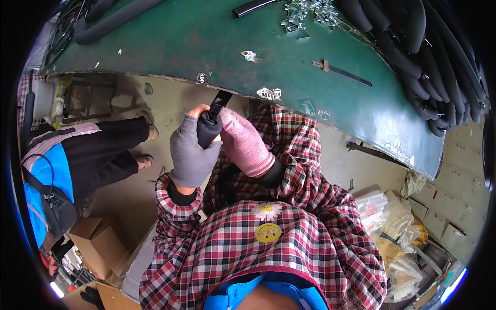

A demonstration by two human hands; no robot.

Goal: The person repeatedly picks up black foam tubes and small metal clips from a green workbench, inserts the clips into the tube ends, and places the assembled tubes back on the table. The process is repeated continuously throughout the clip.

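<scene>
Just below the table's near edge, my left hand (194, 152), in a grey fingerless glove, is closed round a black foam-covered tube (208, 132). A bare black pipe end (216, 106) sticks out of the foam toward the table. My right hand (247, 144), in a pink glove, presses against the same tube from the right; its fingers are partly hidden behind the foam. Beyond the hands lies the green table (175, 44). A thin metal bar with a sliding piece (343, 73) rests on it, to the right.
Bent metal clips (312, 15) are piled at the table's far side, beside a short black bar (253, 7). Black foam-covered tubes (413, 64) are heaped at the right, with more (111, 26) at far left. A person (98, 150), cardboard boxes (98, 245) and plastic bags (400, 258) flank me.
</scene>
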